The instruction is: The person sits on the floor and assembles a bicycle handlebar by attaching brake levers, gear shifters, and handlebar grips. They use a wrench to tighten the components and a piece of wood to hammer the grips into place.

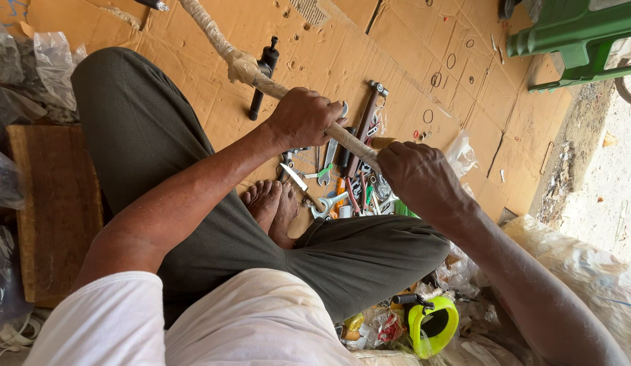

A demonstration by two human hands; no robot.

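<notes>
Nearest us, our right hand [418,177] and left hand [303,118] are both clenched around a long paper-wrapped bar [274,88] slanting above our crossed legs. Beyond lie scattered steel spanners [329,163] and a hammer [367,115] on creased brown cardboard [410,47].

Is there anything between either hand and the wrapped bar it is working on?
Nothing visible. The left hand and the right hand both close directly around the paper-wrapped bar, which runs between them. The pile of hand tools lies below on the cardboard sheet, clear of both grips.
</notes>
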